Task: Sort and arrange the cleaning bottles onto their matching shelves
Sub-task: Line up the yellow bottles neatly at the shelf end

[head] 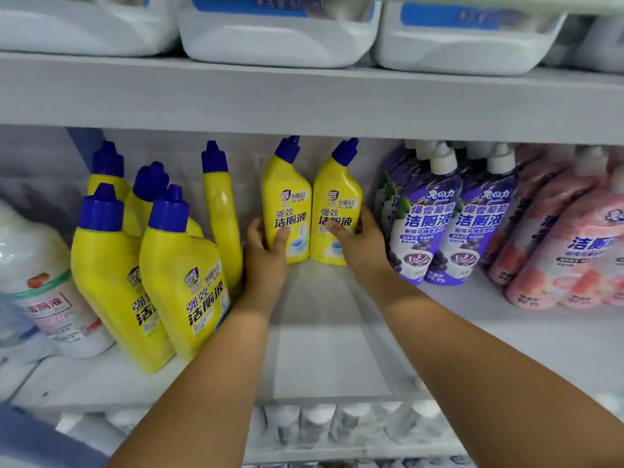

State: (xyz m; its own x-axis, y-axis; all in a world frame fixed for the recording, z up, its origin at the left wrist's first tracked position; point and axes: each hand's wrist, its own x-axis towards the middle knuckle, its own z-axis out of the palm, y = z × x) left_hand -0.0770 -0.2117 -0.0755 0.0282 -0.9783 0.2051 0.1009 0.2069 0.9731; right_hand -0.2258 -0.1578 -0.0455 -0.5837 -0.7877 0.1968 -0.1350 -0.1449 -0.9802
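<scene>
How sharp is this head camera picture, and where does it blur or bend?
Head view: sharpest in the middle, where the left hand and right hand hold two yellow bottles with readable labels; the white jugs above and the pink bottles at the right edge are smeared; the wide lens bows the shelf edge.

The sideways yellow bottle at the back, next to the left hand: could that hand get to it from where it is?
Probably yes. The left hand grips a yellow bottle right beside the sideways bottle, with only bare shelf between. It would have to let go first.
</scene>
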